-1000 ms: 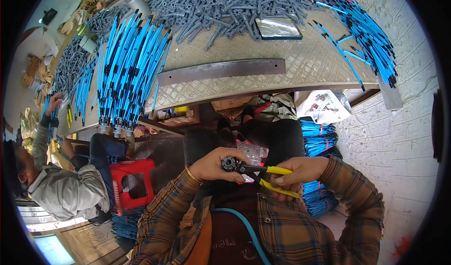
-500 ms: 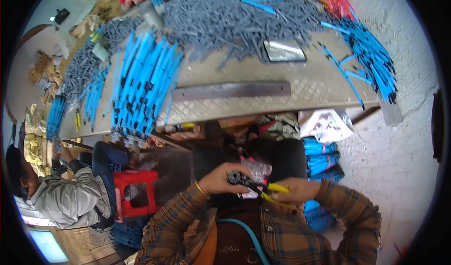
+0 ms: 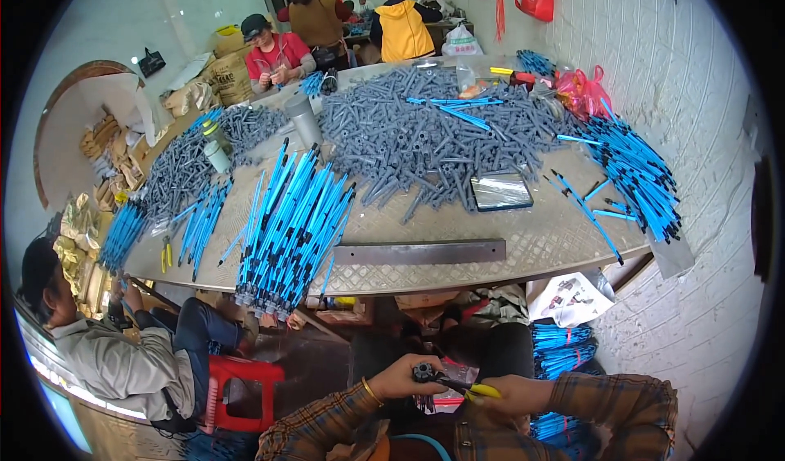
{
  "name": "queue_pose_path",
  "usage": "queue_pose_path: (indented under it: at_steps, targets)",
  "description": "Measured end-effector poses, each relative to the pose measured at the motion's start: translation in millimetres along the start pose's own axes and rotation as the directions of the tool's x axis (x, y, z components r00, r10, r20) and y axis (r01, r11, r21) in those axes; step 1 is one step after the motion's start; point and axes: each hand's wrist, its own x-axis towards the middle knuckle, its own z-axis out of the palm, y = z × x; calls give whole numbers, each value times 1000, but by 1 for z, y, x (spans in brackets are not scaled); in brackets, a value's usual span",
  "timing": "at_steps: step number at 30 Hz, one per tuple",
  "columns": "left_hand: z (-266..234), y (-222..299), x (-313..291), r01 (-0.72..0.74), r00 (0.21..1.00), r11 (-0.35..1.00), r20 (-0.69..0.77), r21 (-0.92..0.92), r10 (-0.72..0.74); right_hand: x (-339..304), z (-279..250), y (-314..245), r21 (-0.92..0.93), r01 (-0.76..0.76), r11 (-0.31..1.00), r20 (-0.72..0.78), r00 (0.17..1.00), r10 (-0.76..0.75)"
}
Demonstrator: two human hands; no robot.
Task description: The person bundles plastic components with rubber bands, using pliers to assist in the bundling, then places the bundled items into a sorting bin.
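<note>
Low in front of my lap, my left hand (image 3: 401,378) is closed around a dark grey tubular piece (image 3: 423,372) whose round, hollow-looking end points up. My right hand (image 3: 513,395) grips pliers (image 3: 484,391) by their yellow handles. The dark jaws reach left to the piece in my left hand; whether they clamp it cannot be made out. Below my hands lies a shiny clear plastic bag, partly hidden.
A table (image 3: 425,276) ahead bears a big heap of grey tubular pieces (image 3: 425,134), bundled blue rods (image 3: 294,224), a metal bar (image 3: 421,252) and a phone-like slab (image 3: 500,191). A co-worker (image 3: 123,363) sits left beside a red stool (image 3: 241,391); others work behind the table.
The view has tilted up, so the table and hands appear lower and people at the back show. The pliers' yellow handles, spread before, look closer together.
</note>
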Motion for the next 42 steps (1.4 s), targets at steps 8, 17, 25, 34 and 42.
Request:
queue_pose_path:
  at_steps: [8,17,25,34,42]
  targets:
    - [10,1,6,12,968,1000,-252,-6,-13,8,-9,-9,-329,-28,944,-169,985,-30]
    - [-8,11,10,39,954,980,-285,-194,-94,15,-22,-9,-175,49,983,-228,969,-89]
    - [-8,6,5,54,972,983,-216,-175,-91,18,-18,1,-196,223,955,-153,955,-254]
    - [-2,-15,10,-46,974,995,-223,-85,26,15,-16,-11,-316,-64,946,-126,992,25]
    - [-7,-14,15,19,988,988,-150,-154,-42,-17,-53,-6,-247,-89,965,-620,780,-87]
